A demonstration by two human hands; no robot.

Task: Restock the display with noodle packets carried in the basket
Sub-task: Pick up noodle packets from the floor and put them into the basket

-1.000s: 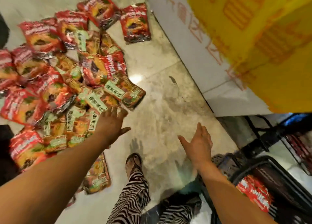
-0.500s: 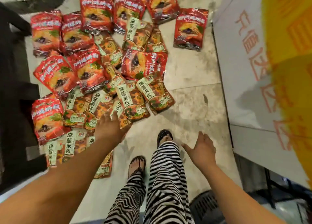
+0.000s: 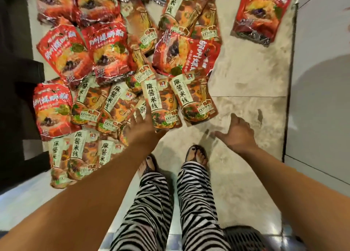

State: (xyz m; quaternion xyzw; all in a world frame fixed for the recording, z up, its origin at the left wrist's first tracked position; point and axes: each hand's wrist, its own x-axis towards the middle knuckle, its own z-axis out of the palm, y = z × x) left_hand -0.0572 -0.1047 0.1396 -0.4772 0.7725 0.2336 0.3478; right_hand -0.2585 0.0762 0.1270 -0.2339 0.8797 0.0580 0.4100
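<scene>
The noodle packets (image 3: 121, 65) lie loose in an overlapping heap on the floor (image 3: 246, 76), filling its far-left part up against a dark fixture (image 3: 17, 103) along the left edge. The red packets (image 3: 64, 55) lie mostly at the far side and the brown packets (image 3: 161, 103) nearer the person. One lone red packet (image 3: 263, 14) lies apart toward the far-right corner, just beside a white panel (image 3: 318, 80).

The left grip (image 3: 141, 125) is released, its fingers straight and spread over the near edge of the brown packets. Whether they touch one cannot be told. The right grip (image 3: 237, 135) is also released and holds nothing, palm turned inward above bare floor to the right of the heap. The basket (image 3: 244, 235) shows as a dark mesh rim at the near edge, behind the striped trouser legs (image 3: 195, 194).

Against half a second ago, the heap sits closer and larger in view. The yellow display at the right has dropped out of sight. The left grip has reached further onto the brown packets, and the two feet now stand nearly level.
</scene>
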